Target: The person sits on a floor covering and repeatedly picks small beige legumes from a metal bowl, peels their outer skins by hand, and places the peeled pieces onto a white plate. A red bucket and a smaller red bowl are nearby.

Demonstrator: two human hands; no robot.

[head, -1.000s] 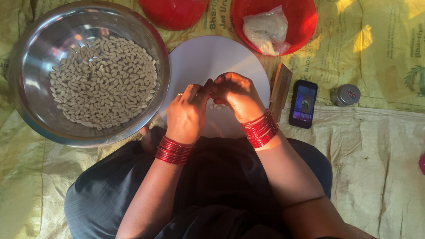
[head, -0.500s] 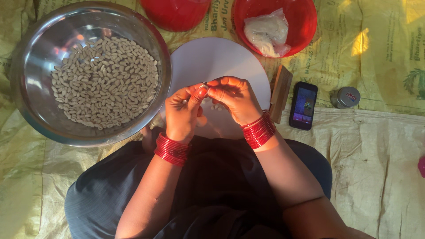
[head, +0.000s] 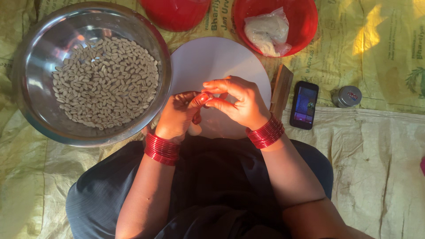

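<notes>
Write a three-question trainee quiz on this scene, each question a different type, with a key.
1. True or false: the steel bowl of small pale shaped pieces sits by the person's right hand.
2. Multiple choice: what lies in the red bowl at the top right? A) a phone B) a clear bag of white dough C) bangles
3. Fill in: the left hand and the right hand meet, fingertips together, over the round white ___.

Key:
1. False; it is by the left hand.
2. B
3. board. Any piece pinched between the fingers is hidden. The phone lies on the mat, beside a small tin.
</notes>
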